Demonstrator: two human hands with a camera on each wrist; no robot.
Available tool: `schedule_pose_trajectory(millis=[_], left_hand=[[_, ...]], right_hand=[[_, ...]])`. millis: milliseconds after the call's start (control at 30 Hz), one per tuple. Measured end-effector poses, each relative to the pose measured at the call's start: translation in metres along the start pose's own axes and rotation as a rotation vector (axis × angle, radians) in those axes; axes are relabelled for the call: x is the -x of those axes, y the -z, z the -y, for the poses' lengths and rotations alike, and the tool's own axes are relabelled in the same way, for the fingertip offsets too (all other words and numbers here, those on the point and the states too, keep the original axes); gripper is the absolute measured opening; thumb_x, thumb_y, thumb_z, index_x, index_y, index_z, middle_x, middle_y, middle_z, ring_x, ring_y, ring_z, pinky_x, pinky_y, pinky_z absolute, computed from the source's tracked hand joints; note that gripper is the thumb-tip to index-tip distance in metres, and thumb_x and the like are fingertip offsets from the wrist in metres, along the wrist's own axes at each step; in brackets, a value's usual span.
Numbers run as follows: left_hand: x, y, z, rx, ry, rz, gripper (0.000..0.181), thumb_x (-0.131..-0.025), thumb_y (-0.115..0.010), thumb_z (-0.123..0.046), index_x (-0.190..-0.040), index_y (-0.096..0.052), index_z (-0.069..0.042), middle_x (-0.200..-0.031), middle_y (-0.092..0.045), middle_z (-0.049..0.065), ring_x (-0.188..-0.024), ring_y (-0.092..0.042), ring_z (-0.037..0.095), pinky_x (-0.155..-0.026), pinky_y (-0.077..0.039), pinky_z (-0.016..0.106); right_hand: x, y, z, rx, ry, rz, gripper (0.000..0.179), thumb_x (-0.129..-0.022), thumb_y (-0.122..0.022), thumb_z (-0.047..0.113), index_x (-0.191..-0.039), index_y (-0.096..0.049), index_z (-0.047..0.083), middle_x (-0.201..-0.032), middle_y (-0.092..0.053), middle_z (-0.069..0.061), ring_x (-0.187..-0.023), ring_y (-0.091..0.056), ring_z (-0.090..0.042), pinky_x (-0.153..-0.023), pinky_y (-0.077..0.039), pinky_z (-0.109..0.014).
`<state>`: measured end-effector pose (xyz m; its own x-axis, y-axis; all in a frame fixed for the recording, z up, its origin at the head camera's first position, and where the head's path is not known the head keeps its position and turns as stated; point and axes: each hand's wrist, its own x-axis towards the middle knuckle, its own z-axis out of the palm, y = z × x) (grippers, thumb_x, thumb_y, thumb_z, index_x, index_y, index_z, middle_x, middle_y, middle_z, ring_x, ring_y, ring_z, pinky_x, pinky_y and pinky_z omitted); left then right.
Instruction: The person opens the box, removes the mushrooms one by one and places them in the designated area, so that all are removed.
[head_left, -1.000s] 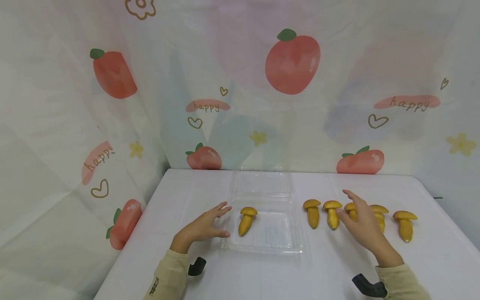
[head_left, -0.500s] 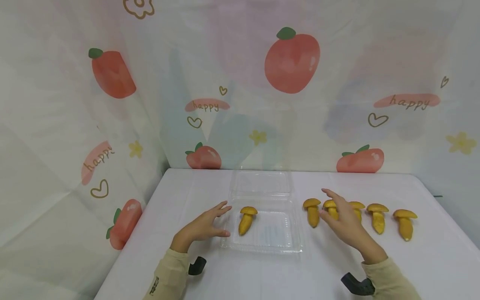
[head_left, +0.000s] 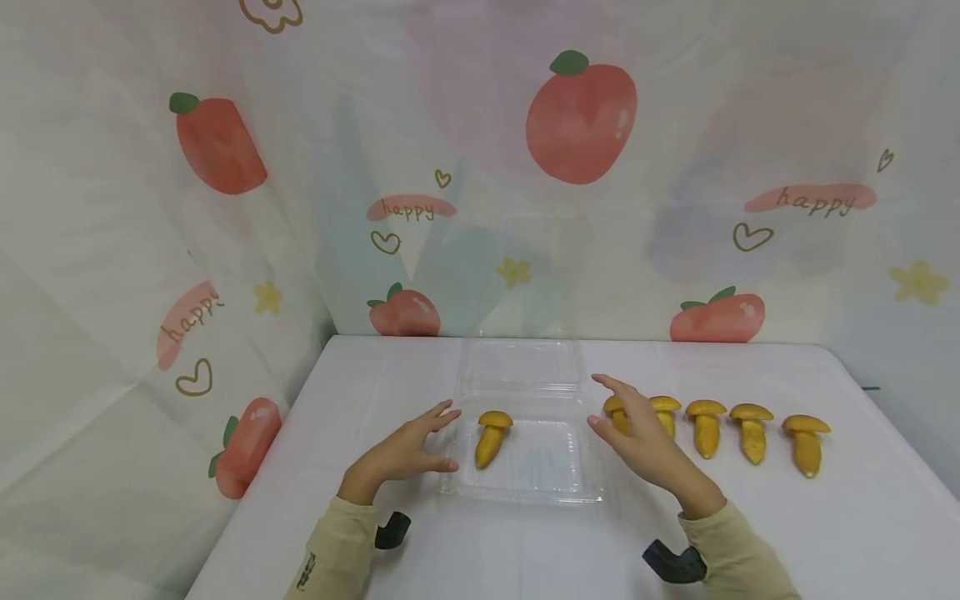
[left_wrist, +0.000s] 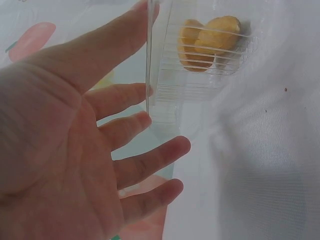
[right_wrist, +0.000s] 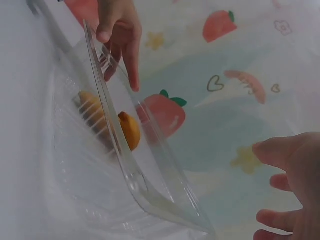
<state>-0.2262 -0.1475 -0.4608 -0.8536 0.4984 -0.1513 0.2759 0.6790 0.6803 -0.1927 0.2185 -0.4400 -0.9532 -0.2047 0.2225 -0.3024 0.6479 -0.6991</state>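
A clear plastic clamshell container [head_left: 522, 499] lies with its lid folded back. Inside, to the left, rests a yellow mushroom [head_left: 491, 443] with a broad cap. My left hand [head_left: 401, 451] is at the container's left side, fingers extended; in the left wrist view its thumb and fingertips are right at the rim [left_wrist: 149, 60]. My right hand [head_left: 651, 446] hovers just right of the container, fingers spread and holding nothing. It partly hides the two nearest mushrooms of a row; another mushroom [head_left: 706, 429] in that row shows fully. The right wrist view shows the right hand's fingers [right_wrist: 280, 152] apart from the container.
Farther right in the row lie a mushroom [head_left: 752, 433] and the outermost mushroom [head_left: 806, 444]. All rest on a white-covered table [head_left: 525, 558]. A printed cloth backdrop [head_left: 465, 100] rises behind the table and along its left side.
My right hand has moved left, from over the middle of the mushroom row to beside the container. My left hand stays at the container's left side. The mushrooms have not moved.
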Motion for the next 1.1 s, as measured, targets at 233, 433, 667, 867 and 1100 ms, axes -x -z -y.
schedule_pose_trajectory(millis=[233,433,667,867,1100], left_hand=[[-0.001,-0.001,0.002,-0.011,-0.015,0.000,0.083,-0.087,-0.081,-0.028,-0.157,-0.039,-0.013,-0.169,-0.023,0.011,-0.153,-0.029,0.040,-0.119,-0.030,0.065],[-0.001,-0.001,0.003,-0.012,-0.019,-0.002,0.083,-0.087,-0.081,-0.029,-0.157,-0.039,-0.012,-0.169,-0.023,0.011,-0.153,-0.028,0.040,-0.119,-0.030,0.065],[-0.002,-0.002,0.004,-0.014,-0.027,-0.007,0.083,-0.087,-0.081,-0.030,-0.157,-0.039,-0.013,-0.169,-0.023,0.011,-0.154,-0.027,0.040,-0.119,-0.029,0.065],[-0.002,-0.003,0.005,-0.014,-0.028,-0.009,0.083,-0.087,-0.081,-0.030,-0.157,-0.039,-0.013,-0.169,-0.023,0.011,-0.153,-0.028,0.040,-0.118,-0.030,0.066],[-0.002,-0.003,0.004,-0.029,-0.021,-0.012,0.082,-0.087,-0.081,-0.030,-0.156,-0.040,-0.014,-0.169,-0.024,0.010,-0.152,-0.031,0.040,-0.117,-0.032,0.066]], right_hand=[[-0.003,-0.022,0.010,-0.007,0.054,0.028,0.060,-0.100,-0.064,0.025,-0.152,-0.041,0.008,-0.155,-0.043,-0.022,-0.137,-0.044,-0.045,-0.105,-0.045,-0.066],[-0.005,-0.041,0.020,-0.015,0.081,0.060,0.059,-0.098,-0.067,0.025,-0.150,-0.044,0.009,-0.153,-0.046,-0.021,-0.139,-0.045,-0.044,-0.105,-0.048,-0.063],[-0.008,-0.063,0.027,-0.088,0.086,0.159,0.060,-0.099,-0.065,0.025,-0.152,-0.042,0.009,-0.156,-0.043,-0.019,-0.143,-0.042,-0.043,-0.108,-0.044,-0.063],[-0.011,-0.077,0.033,-0.139,0.070,0.235,0.061,-0.100,-0.063,0.027,-0.153,-0.040,0.008,-0.156,-0.043,-0.018,-0.146,-0.038,-0.042,-0.114,-0.037,-0.065],[-0.014,-0.089,0.037,-0.140,0.046,0.294,0.061,-0.100,-0.063,0.023,-0.153,-0.040,0.003,-0.156,-0.044,-0.020,-0.145,-0.039,-0.045,-0.117,-0.031,-0.067]])
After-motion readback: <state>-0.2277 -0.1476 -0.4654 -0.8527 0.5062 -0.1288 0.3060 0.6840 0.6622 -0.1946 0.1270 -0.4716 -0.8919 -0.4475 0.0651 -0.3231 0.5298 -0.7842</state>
